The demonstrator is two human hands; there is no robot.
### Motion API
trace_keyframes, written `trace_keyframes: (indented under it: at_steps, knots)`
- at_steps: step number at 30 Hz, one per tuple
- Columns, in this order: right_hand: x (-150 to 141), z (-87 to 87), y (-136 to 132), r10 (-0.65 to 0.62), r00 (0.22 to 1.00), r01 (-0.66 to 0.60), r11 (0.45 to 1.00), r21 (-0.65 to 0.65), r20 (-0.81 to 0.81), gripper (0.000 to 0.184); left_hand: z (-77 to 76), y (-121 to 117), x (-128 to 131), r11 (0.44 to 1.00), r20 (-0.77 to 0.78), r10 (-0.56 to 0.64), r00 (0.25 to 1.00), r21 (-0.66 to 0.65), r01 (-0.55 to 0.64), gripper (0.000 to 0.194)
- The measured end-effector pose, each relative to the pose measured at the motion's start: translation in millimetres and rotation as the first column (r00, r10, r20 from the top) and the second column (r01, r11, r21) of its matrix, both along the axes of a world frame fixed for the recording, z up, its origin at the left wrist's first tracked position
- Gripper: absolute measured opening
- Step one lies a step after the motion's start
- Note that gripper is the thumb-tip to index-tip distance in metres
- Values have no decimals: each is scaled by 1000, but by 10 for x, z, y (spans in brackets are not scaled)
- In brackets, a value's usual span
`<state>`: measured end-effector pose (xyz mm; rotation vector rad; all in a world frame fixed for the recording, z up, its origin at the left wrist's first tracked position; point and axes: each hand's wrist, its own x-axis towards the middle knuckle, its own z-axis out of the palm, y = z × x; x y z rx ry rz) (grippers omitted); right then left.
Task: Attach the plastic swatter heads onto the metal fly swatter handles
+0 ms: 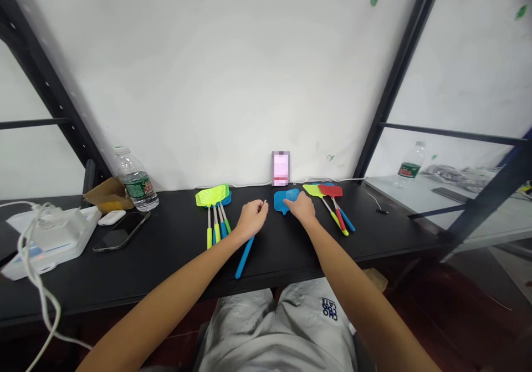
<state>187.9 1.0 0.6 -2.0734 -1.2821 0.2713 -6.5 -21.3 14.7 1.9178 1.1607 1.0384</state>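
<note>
Fingers closed, my left hand (252, 220) grips the rod of a blue fly swatter handle (244, 258), its pale tip poking out past my fingertips. My right hand (302, 208) pinches a blue fly swatter head (281, 201) over the black table. A gap separates the rod tip from the head. Left of my hands lies a group of several fly swatters with yellow-green heads (211, 195) and a blue one partly beneath. To the right, a red fly swatter (331, 190) overlaps a yellow-green fly swatter (312, 190) and a blue one.
A phone (280, 168) leans upright against the white wall. At the left are a water bottle (139, 183), a cardboard box (108, 194), a dark phone (121, 232), a white case (112, 218) and a white power strip (54, 241) with cables. Black metal posts frame both sides.
</note>
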Motion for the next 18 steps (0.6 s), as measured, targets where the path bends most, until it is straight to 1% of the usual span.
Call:
trace_keyframes:
  at_steps: [2, 3, 5, 6, 7, 8, 9, 10, 11, 12, 13, 14, 15, 16, 18]
  knots:
    - [-11, 25, -34, -51, 998, 51, 999, 3, 24, 51, 12, -27, 4, 989, -114, 44, 993, 146, -28, 30]
    - [-14, 34, -46, -71, 997, 70, 997, 30, 40, 49, 16, -42, 8, 979, -160, 60, 985, 200, -27, 30]
    - [-24, 52, -60, -87, 994, 78, 988, 130, 64, 42, 18, -67, 18, 970, -230, 72, 971, 243, -14, 28]
    - [-35, 60, -63, -55, 997, 43, 981, 187, 63, 36, 18, -76, 23, 967, -255, 80, 964, 253, -13, 27]
    - [-51, 67, -66, 22, 999, -32, 972, 235, 45, 32, 16, -83, 27, 965, -274, 92, 957, 261, -18, 26]
    - [-74, 71, -71, 143, 990, -140, 954, 266, 8, 34, 14, -86, 29, 963, -289, 107, 951, 269, -27, 26]
    - [-102, 73, -77, 291, 955, -267, 923, 277, -50, 39, 10, -86, 30, 960, -301, 123, 946, 277, -36, 24]
    - [-136, 70, -88, 440, 890, -395, 877, 274, -122, 45, 6, -84, 30, 957, -312, 137, 940, 285, -45, 23]
    - [-174, 62, -101, 562, 803, -507, 819, 266, -200, 49, 2, -81, 28, 955, -321, 147, 936, 294, -49, 22]
    - [-213, 49, -116, 649, 712, -595, 760, 261, -268, 51, -3, -77, 24, 952, -328, 151, 932, 302, -48, 22]
    - [-251, 32, -132, 706, 634, -658, 707, 260, -315, 51, -8, -74, 20, 950, -333, 150, 931, 310, -42, 22]
    - [-286, 13, -146, 743, 576, -699, 664, 265, -340, 50, -12, -72, 17, 948, -335, 144, 931, 315, -34, 23]
    - [-316, -6, -156, 768, 536, -724, 632, 276, -350, 48, -14, -72, 13, 948, -333, 138, 933, 318, -26, 24]
    - [-340, -24, -163, 784, 509, -736, 611, 293, -356, 46, -14, -73, 10, 948, -327, 131, 936, 318, -22, 24]
    - [-367, -47, -164, 795, 470, -735, 593, 329, -383, 43, -6, -83, 7, 951, -308, 122, 943, 308, -22, 23]
